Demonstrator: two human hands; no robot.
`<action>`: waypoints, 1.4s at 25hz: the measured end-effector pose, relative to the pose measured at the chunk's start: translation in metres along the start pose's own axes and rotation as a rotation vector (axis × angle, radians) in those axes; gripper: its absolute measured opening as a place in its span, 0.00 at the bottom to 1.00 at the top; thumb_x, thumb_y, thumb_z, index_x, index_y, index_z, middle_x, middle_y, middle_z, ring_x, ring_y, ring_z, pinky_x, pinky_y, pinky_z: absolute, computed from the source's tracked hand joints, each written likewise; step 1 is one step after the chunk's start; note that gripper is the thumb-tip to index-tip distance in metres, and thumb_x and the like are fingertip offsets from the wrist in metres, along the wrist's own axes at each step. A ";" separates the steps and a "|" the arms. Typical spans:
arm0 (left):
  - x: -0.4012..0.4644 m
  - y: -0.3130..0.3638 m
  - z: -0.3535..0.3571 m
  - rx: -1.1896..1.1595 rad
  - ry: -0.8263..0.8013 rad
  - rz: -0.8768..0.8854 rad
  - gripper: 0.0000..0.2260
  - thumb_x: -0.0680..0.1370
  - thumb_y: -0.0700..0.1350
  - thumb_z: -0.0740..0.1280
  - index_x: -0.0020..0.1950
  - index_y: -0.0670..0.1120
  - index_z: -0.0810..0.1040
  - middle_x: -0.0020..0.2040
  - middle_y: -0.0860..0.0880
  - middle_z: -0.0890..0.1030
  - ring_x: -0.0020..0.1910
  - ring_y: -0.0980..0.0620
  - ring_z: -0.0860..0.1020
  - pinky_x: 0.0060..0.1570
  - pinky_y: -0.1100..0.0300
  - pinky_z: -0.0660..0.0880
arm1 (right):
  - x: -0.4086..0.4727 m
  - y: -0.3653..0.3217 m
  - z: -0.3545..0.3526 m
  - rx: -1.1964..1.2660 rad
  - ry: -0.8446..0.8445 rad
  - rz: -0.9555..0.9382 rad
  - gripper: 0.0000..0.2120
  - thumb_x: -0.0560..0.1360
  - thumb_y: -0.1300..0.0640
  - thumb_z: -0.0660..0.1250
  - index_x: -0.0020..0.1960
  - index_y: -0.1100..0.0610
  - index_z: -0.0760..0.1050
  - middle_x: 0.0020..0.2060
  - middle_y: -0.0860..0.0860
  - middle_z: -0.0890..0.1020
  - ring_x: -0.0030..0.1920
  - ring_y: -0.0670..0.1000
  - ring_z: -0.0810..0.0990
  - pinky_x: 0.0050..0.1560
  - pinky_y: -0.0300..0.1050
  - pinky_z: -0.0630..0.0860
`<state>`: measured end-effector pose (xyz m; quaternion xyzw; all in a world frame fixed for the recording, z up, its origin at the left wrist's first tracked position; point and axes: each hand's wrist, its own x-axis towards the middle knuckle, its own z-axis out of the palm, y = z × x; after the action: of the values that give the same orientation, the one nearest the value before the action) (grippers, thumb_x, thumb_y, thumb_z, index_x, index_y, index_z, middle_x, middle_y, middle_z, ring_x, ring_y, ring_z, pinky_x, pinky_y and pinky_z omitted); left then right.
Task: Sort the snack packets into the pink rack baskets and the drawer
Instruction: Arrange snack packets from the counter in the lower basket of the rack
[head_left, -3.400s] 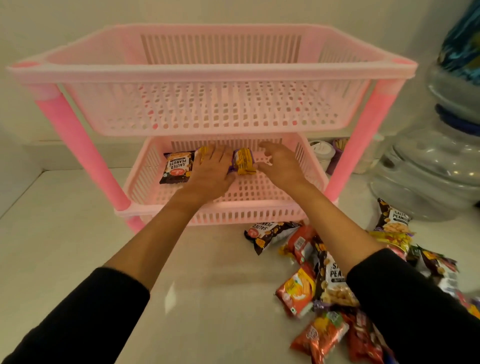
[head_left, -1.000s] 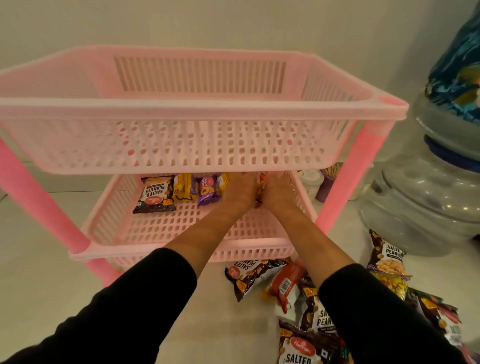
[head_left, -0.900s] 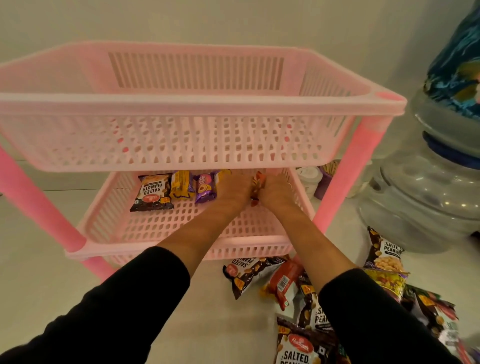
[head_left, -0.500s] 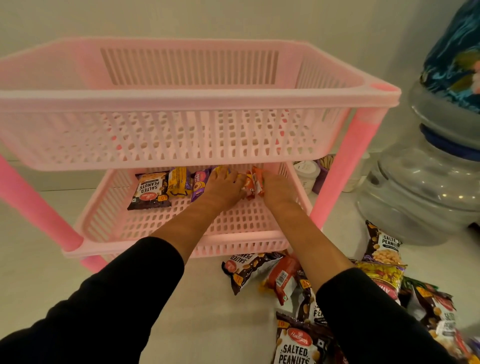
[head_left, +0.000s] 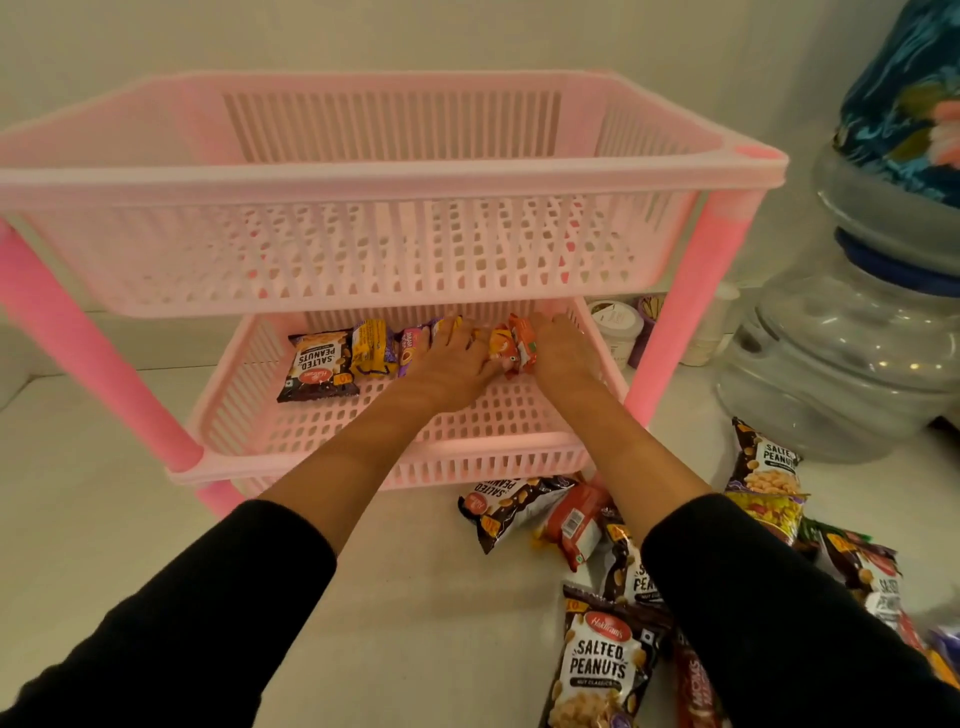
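Note:
The pink rack has an empty upper basket (head_left: 389, 174) and a lower basket (head_left: 415, 460). Along the back of the lower basket stand a salted peanuts packet (head_left: 318, 364), a yellow packet (head_left: 371, 347) and a purple packet (head_left: 413, 347). My left hand (head_left: 452, 361) and my right hand (head_left: 563, 353) reach into the lower basket. They press two orange packets (head_left: 511, 347) upright between them. My fingertips are hidden under the upper basket. No drawer is in view.
A pile of loose packets lies on the white counter at the right front, among them a salted peanuts packet (head_left: 597, 665) and a red packet (head_left: 574, 519). A large water jug (head_left: 852, 353) stands at the right. A white jar (head_left: 618, 322) sits behind the rack's pink leg (head_left: 685, 312).
Since the oldest frame, the orange packets have come into the lower basket, to the right of the purple one. In the last second my hands have only shifted slightly around them.

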<state>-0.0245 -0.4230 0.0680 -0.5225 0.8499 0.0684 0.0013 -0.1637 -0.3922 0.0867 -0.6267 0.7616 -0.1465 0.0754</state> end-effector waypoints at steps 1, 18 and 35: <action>-0.013 0.001 -0.005 -0.060 0.039 0.022 0.27 0.81 0.59 0.50 0.77 0.47 0.54 0.78 0.46 0.53 0.77 0.44 0.47 0.73 0.41 0.46 | -0.005 -0.002 -0.001 0.043 0.052 -0.034 0.18 0.76 0.59 0.63 0.65 0.60 0.69 0.59 0.61 0.74 0.59 0.62 0.75 0.54 0.52 0.72; -0.168 0.056 0.092 -0.249 0.091 -0.061 0.32 0.75 0.58 0.64 0.73 0.44 0.60 0.70 0.43 0.66 0.68 0.42 0.66 0.63 0.48 0.69 | -0.275 0.057 0.039 -0.158 0.068 -0.243 0.15 0.79 0.46 0.54 0.54 0.51 0.75 0.52 0.50 0.77 0.53 0.53 0.74 0.49 0.43 0.74; -0.230 0.031 0.117 -0.140 -0.056 -0.484 0.40 0.71 0.70 0.57 0.74 0.47 0.53 0.69 0.41 0.63 0.65 0.40 0.66 0.59 0.45 0.68 | -0.318 0.033 0.098 -0.097 -0.035 -0.068 0.30 0.72 0.39 0.60 0.72 0.42 0.59 0.75 0.56 0.56 0.68 0.64 0.65 0.62 0.58 0.70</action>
<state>0.0445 -0.1909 -0.0277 -0.7075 0.6928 0.1391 0.0051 -0.1005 -0.0881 -0.0379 -0.6577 0.7446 -0.1007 0.0531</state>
